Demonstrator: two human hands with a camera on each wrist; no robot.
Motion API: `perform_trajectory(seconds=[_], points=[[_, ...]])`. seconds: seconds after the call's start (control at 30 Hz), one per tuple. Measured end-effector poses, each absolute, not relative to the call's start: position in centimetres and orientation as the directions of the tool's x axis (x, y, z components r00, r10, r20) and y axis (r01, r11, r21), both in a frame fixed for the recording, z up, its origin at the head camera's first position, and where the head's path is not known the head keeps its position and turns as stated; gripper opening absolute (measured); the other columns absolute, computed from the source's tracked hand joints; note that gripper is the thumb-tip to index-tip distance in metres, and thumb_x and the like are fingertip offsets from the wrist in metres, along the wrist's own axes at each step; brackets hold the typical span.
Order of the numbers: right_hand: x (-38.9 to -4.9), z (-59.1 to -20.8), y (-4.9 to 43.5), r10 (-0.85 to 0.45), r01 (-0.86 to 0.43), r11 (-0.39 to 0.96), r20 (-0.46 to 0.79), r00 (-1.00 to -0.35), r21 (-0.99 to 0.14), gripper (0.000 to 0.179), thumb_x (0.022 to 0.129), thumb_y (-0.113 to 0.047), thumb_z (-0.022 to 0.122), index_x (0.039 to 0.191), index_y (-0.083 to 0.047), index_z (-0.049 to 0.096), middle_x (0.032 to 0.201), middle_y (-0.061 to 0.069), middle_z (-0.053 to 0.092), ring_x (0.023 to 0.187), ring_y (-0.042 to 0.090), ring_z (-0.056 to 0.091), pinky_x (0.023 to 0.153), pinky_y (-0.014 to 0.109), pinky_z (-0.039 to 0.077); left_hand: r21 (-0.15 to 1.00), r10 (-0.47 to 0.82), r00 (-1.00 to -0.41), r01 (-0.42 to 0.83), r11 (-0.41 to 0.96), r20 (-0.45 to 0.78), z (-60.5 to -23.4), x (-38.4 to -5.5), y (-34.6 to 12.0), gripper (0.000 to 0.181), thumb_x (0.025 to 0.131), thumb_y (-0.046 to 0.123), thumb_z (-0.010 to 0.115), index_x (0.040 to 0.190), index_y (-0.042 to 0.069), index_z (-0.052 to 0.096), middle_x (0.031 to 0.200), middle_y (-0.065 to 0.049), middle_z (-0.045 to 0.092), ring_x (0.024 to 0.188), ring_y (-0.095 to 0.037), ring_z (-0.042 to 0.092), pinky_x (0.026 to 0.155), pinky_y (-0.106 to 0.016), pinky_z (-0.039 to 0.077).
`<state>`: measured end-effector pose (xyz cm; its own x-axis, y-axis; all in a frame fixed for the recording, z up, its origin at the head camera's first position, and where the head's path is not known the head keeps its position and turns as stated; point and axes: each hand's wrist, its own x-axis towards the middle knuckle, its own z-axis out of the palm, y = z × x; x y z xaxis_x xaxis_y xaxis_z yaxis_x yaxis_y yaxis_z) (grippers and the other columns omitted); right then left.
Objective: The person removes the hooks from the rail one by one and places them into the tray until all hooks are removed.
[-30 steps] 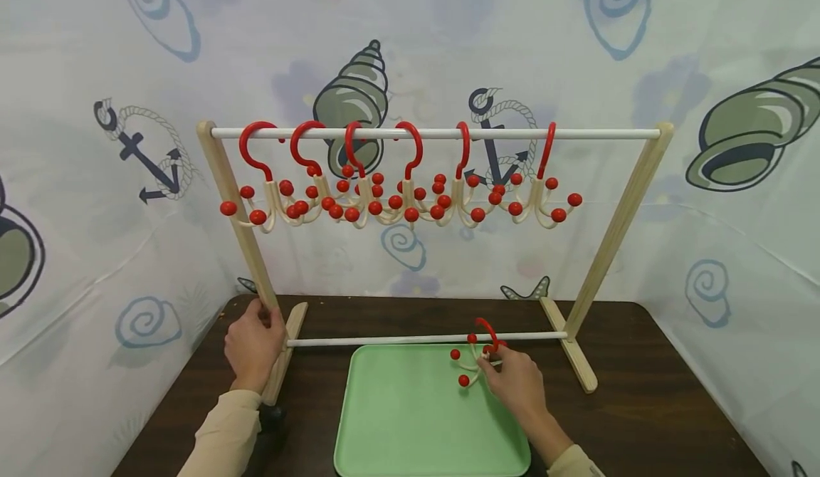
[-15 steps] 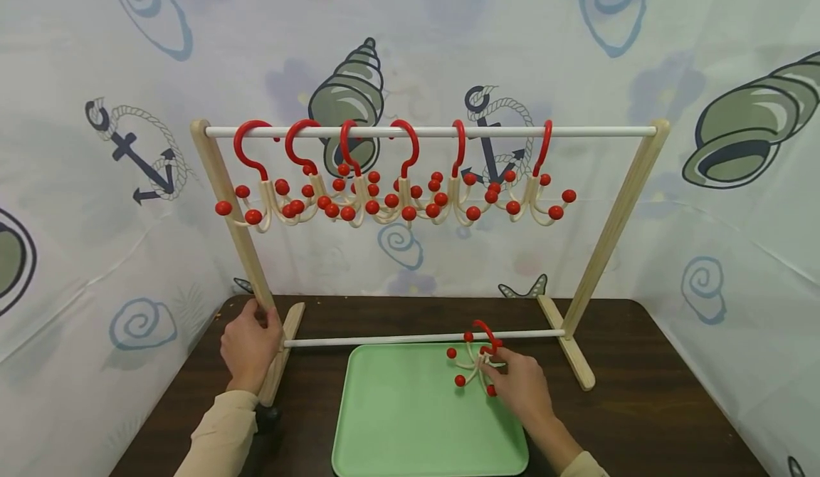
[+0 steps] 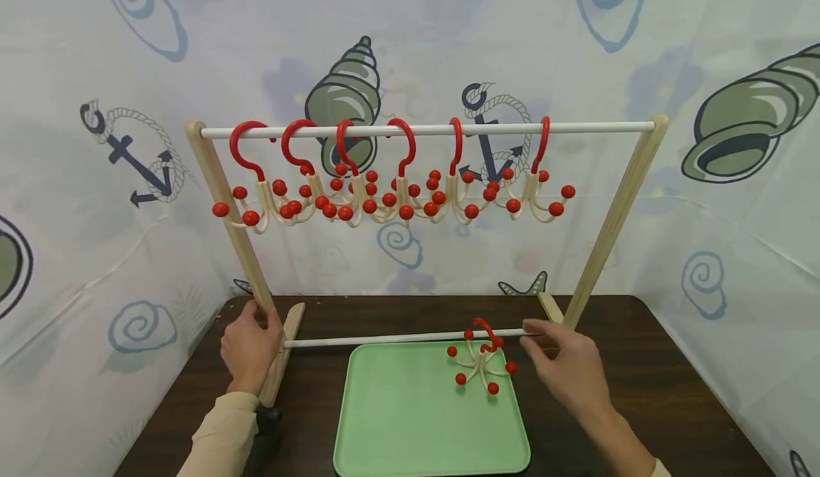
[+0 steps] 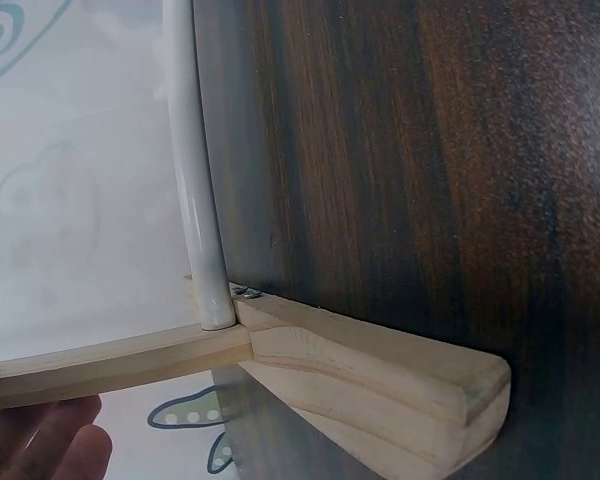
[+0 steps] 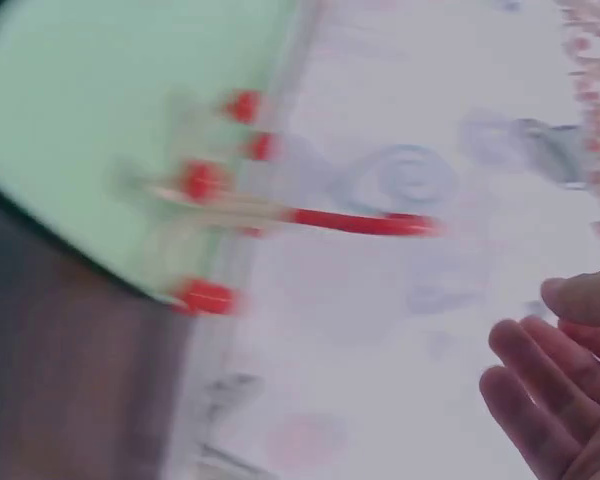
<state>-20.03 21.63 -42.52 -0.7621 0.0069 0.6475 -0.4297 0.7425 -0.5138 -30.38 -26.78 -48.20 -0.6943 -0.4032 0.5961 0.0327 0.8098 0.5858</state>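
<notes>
My left hand (image 3: pixel 252 345) grips the left wooden post (image 3: pixel 240 238) of a small clothes rack near its base. In the left wrist view, thumb and fingertips (image 4: pixel 75 450) lie on either side of that post. On the green tray (image 3: pixel 410 427) stands a claw-shaped hanger (image 3: pixel 480 364) with a red hook, cream prongs and red ball tips. My right hand (image 3: pixel 570 367) is to the right of this hanger, apart from it, in front of the rack's lower right corner. Its fingers are relaxed and hold nothing; the right wrist view is blurred.
Several matching hangers (image 3: pixel 402 185) hang along the white top rod (image 3: pixel 596 127). A white lower rod (image 3: pixel 397 338) crosses behind the tray. The right wooden post (image 3: pixel 615 228) and the patterned backdrop (image 3: pixel 737 249) bound the dark wooden table (image 3: pixel 679 420).
My right hand has let go of the hanger and moved right toward the right post; the hanger stays on the tray. The left hand keeps its hold on the left post.
</notes>
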Motion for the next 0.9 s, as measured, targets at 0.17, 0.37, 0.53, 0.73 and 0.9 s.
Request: perform_trajectory(seconds=[0.17,0.37,0.53,0.73,0.9], points=[[-19.8,-36.0,22.5,-0.024,-0.549,0.762,0.832,-0.555,-0.344,0.031,0.077,0.0,0.079,0.107,-0.008,0.074,0.099,0.003,0.074,0.079,0.016,0.07,0.072,0.01,0.046,0.583,-0.403,-0.694,0.029,0.812,0.596,-48.3,-30.3,-26.6,0.019,0.091,0.024,0.062,0.096,0.006,0.066,0.074,-0.012,0.068,0.064,-0.039,0.062,0.052,-0.054,0.041],[-21.5,-29.5,22.9,-0.049,-0.509,0.816,0.845,-0.532,-0.273,0.042,0.082,-0.009,0.077,0.122,-0.005,0.066,0.116,0.011,0.069,0.103,0.028,0.064,0.089,0.032,0.048,0.579,-0.403,-0.702,0.017,0.815,0.587,-48.3,-30.2,-26.7,0.019,0.092,0.023,0.062,0.097,0.005,0.065,0.074,-0.013,0.067,0.062,-0.04,0.061,0.049,-0.054,0.041],[-24.1,-25.8,22.9,-0.035,-0.455,0.835,0.796,-0.604,-0.309,0.048,0.089,-0.018,0.072,0.132,-0.004,0.059,0.121,0.017,0.064,0.109,0.034,0.06,0.088,0.054,0.047,0.579,-0.4,-0.704,0.02,0.815,0.587,-48.2,-30.2,-26.8,0.019,0.092,0.023,0.062,0.098,0.005,0.065,0.075,-0.013,0.067,0.062,-0.04,0.061,0.048,-0.053,0.04],[-27.1,-23.4,22.4,-0.014,-0.399,0.838,0.715,-0.699,-0.373,0.051,0.094,-0.031,0.065,0.137,-0.005,0.056,0.12,0.016,0.067,0.093,0.032,0.067,0.07,0.047,0.053,0.576,-0.397,-0.691,0.034,0.817,0.604,-48.1,-30.2,-26.7,0.019,0.092,0.022,0.062,0.097,0.004,0.065,0.074,-0.014,0.067,0.062,-0.04,0.061,0.049,-0.054,0.04],[-28.8,-22.9,22.1,-0.024,-0.334,0.867,0.638,-0.77,-0.37,0.05,0.095,-0.037,0.062,0.133,-0.005,0.06,0.109,0.016,0.07,0.086,0.032,0.07,0.059,0.043,0.05,0.577,-0.402,-0.688,0.031,0.816,0.605,-48.2,-30.2,-26.7,0.019,0.092,0.023,0.062,0.097,0.005,0.066,0.074,-0.012,0.068,0.063,-0.04,0.062,0.05,-0.054,0.041]])
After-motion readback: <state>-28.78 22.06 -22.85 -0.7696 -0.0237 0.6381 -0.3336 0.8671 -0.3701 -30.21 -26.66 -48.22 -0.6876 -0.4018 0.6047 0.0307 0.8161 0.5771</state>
